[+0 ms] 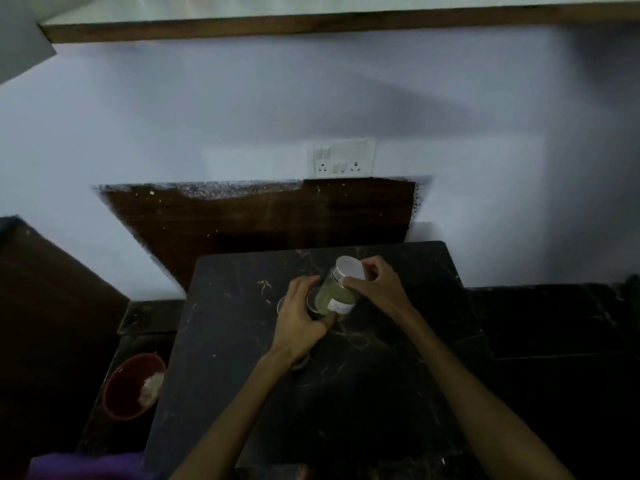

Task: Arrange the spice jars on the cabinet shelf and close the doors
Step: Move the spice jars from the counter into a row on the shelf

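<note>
A clear spice jar (337, 294) with green contents, a white lid and a white label is tilted above the dark marble table (225, 323). My right hand (375, 287) grips it near the lid. My left hand (299, 315) holds its lower end, thumb under the base. Two more jars stand under and behind my left hand: one lid (313, 301) beside the green jar and a rim (281, 304) at the hand's left, both mostly hidden. The cabinet's brown lower edge (311, 24) runs across the top of the view; its shelf and doors are out of sight.
A red bowl (133, 386) with something white in it sits low on the left beside the table. A white switch and socket plate (343, 157) is on the wall above a dark wood panel (259, 220). A dark counter (554, 323) extends to the right.
</note>
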